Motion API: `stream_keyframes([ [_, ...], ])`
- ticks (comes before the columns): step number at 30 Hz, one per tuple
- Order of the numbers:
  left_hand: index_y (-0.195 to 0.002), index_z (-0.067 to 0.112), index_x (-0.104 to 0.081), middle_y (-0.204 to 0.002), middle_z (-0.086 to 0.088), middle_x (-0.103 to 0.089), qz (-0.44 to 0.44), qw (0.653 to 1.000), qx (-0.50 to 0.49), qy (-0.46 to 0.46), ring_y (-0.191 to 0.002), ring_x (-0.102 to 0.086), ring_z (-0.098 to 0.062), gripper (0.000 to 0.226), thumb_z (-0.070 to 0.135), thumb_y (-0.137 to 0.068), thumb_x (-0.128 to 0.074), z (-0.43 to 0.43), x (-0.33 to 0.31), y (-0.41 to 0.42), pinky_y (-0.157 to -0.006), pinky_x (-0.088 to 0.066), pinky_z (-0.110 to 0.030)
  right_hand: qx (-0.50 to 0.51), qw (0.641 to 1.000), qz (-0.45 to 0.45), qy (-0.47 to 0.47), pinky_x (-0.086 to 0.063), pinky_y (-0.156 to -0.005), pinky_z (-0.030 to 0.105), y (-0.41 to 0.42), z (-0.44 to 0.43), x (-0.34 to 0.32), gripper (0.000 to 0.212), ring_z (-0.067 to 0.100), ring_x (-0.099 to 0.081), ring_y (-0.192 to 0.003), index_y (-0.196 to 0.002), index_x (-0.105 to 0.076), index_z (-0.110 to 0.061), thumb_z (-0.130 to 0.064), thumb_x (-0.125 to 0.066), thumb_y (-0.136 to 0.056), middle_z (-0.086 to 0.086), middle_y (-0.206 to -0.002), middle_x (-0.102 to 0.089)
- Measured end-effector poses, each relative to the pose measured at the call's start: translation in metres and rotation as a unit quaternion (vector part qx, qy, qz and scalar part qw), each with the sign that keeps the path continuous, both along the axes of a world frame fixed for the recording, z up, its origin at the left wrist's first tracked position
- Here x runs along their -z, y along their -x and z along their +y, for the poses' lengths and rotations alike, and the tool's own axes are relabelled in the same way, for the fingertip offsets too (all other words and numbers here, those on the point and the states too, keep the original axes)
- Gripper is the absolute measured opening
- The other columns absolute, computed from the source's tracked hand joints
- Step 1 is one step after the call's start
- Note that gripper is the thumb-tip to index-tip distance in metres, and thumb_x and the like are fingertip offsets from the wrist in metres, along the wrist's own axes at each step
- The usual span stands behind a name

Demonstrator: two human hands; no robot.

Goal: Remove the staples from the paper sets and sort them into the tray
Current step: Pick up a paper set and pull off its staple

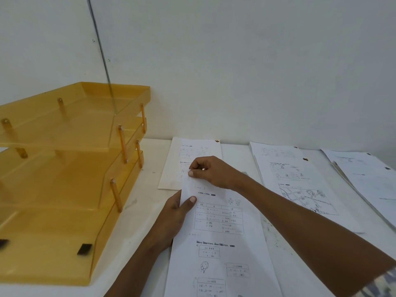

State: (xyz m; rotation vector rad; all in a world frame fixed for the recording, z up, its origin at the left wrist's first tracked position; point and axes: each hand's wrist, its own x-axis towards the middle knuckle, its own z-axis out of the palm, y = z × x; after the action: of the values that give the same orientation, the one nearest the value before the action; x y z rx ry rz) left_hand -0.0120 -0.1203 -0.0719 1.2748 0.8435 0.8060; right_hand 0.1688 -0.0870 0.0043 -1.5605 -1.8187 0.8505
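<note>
**Item:** paper set (pixel 220 232), front centre of the table (pixel 150 174), just right of the amber tray (pixel 53 221).
**Hold:** your left hand (pixel 173 213) grips its left edge, thumb on top. Your right hand (pixel 214 172) pinches the top corner between thumb and fingertips. The staple is hidden beneath them.
**Hazards:**
- Tugging that corner bare-fingered may tear the sheet or prick you.
- Freed pages may slide onto the neighbouring sets (pixel 300 183) and mix with them.

Amber tray (pixel 137 97) blocks left, bare table (pixel 147 176) strip beside it, wall (pixel 257 71) behind
</note>
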Motion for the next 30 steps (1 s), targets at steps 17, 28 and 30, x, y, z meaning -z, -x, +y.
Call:
stream_keyframes([
  [17,-0.125,0.018,-0.067,-0.118,0.001,-0.077,0.007,1.000,-0.003,-0.026,-0.109,-0.074,-0.022,0.025,0.021,-0.106,-0.051,0.000,0.004,-0.001,-0.096,-0.057,-0.043,0.255,0.912,-0.229,0.223,-0.058,-0.058,0.037,-0.105,-0.013,0.005,0.045,0.030,-0.064,-0.057,-0.073,-0.051,-0.006,-0.043,-0.070,-0.090,0.014,-0.071,-0.062],
  [28,-0.130,0.016,-0.064,-0.122,-0.001,-0.076,0.010,1.000,-0.001,-0.017,-0.113,-0.073,-0.024,0.027,0.021,-0.106,-0.052,0.001,0.003,-0.001,-0.104,-0.053,-0.054,0.353,0.909,0.220,-0.007,-0.056,-0.055,0.031,-0.092,0.008,-0.020,0.020,0.023,-0.064,-0.064,-0.107,-0.053,0.000,-0.019,-0.046,-0.105,0.017,-0.080,-0.065],
  [30,-0.130,0.016,-0.064,-0.123,-0.002,-0.075,0.010,1.000,0.002,-0.018,-0.113,-0.073,-0.024,0.028,0.022,-0.106,-0.052,0.002,0.004,-0.001,-0.104,-0.053,-0.054,0.331,0.891,0.308,0.037,-0.052,-0.054,0.030,-0.082,0.012,-0.032,0.018,0.022,-0.059,-0.064,-0.106,-0.052,-0.003,-0.017,-0.041,-0.104,0.014,-0.078,-0.060],
])
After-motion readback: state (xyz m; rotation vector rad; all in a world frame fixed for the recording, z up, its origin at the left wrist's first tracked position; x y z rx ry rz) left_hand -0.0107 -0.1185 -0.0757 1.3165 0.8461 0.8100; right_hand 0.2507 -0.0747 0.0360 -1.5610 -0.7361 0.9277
